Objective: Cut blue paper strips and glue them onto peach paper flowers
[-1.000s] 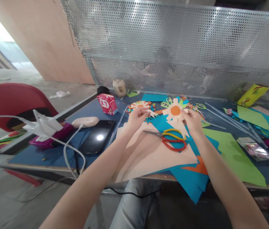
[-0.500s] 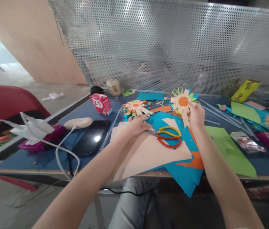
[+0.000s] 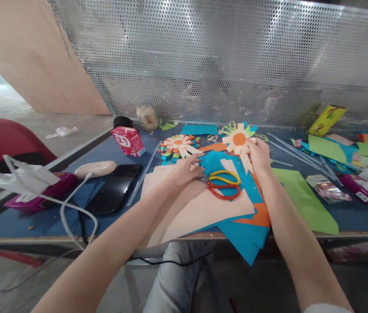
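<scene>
My right hand (image 3: 258,153) pinches the edge of a paper flower (image 3: 231,140) with pale peach petals, an orange centre and a pale strip hanging down. Green loops and blue tips show behind its petals. Resting over the pale peach paper sheets (image 3: 184,213), my left hand (image 3: 186,169) has its fingers apart and holds nothing I can see. Just beyond it lies a second paper flower (image 3: 173,143), layered in peach, orange, green and blue. Scissors (image 3: 225,191) with yellow and red handles lie on the sheets, their blades partly hidden by my left hand.
Left of the sheets are a black phone (image 3: 115,189), a pink box (image 3: 128,141) and a purple power strip (image 3: 43,191) with a white cable. Green paper (image 3: 304,202) and a small clear packet (image 3: 328,189) lie right. A perforated metal panel (image 3: 171,65) stands behind.
The view has turned slightly, so everything sits further left in the picture. My right hand still has the flower, and my left hand stays over the sheets.
</scene>
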Available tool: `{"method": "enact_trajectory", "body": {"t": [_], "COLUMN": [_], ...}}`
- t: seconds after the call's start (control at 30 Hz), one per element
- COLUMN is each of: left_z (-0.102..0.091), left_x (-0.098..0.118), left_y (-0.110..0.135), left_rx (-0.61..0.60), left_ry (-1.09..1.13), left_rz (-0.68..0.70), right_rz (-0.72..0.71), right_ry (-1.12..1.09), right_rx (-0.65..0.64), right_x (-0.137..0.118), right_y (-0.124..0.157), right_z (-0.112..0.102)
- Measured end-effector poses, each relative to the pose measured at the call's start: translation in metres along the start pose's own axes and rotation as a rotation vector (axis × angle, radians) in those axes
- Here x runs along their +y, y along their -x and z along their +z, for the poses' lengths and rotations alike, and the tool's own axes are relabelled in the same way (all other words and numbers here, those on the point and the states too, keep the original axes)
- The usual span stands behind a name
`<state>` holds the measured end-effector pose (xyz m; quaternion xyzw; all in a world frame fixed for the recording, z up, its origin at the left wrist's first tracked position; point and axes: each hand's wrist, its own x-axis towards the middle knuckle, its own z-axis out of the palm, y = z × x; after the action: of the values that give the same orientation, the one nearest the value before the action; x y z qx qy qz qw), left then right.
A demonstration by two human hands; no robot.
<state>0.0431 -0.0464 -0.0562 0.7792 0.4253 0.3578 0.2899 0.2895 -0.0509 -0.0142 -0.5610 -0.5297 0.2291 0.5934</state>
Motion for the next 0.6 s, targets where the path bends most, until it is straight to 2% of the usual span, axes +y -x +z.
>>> {"method": "enact_trajectory", "body": {"t": [0.1,0.17,0.23,0.37,0.43,0.47,0.53,0.6], "left_z": [0.004,0.007,0.008,0.003,-0.006,-0.013,-0.028,-0.041], "left_x": [0.003,0.004,0.005,0.005,0.003,0.001,-0.004,-0.009], "left_y": [0.000,-0.001,-0.003,-0.011,-0.015,-0.017,-0.020,-0.021], "left_rx": [0.033,0.077,0.135,0.285,0.433,0.546,0.758,0.919], "left_ry": [0.314,0.472,0.520,0.539,0.527,0.505,0.468,0.474], "left_rz": [-0.034,-0.070,-0.069,0.047,0.088,0.099,0.112,0.143], "right_rz": [0.022,0.029,0.035,0.030,0.042,0.056,0.093,0.132], "right_ry": [-0.003,-0.016,-0.038,-0.036,-0.038,-0.044,-0.051,-0.047], "right_rx": [0.035,0.005,-0.011,0.011,0.016,0.004,-0.050,-0.132], "right_x": [-0.001,-0.001,-0.001,-0.001,0.001,0.001,0.003,0.004], "right_y": [0.003,0.004,0.005,0.003,0.003,0.003,0.004,0.006], "right_z": [0.004,0.006,0.006,0.005,0.005,0.006,0.008,0.012]}}
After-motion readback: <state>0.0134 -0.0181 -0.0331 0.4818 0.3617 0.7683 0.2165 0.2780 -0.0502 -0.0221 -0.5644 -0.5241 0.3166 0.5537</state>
